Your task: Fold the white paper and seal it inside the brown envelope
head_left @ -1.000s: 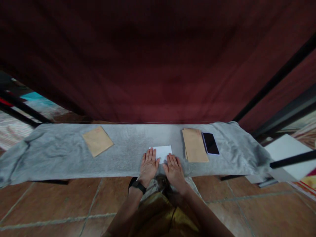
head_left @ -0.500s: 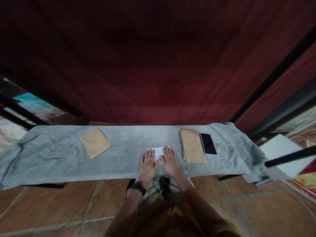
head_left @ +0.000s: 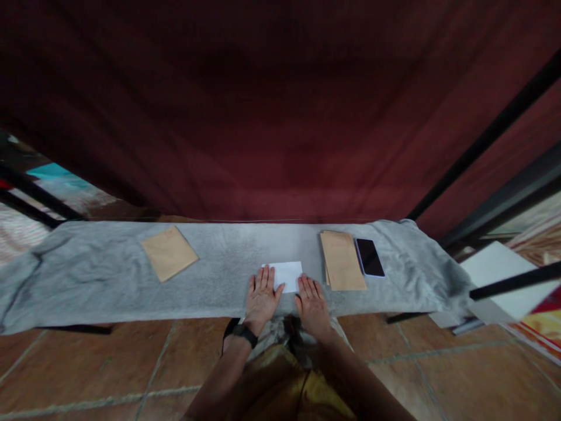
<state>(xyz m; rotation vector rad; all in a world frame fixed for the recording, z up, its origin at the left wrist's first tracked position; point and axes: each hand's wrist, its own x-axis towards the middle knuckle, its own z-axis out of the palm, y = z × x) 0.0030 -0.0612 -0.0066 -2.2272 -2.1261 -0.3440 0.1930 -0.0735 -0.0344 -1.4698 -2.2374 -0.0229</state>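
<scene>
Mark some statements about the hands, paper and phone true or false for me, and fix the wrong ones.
1. The left hand overlaps the white paper. True.
2. The phone lies just right of the brown paper stack. True.
3. The right hand grips the phone. False: it lies flat at the white paper's right edge.
4. The white paper sits on the brown paper stack. False: it lies on grey cloth, left of the stack.
</scene>
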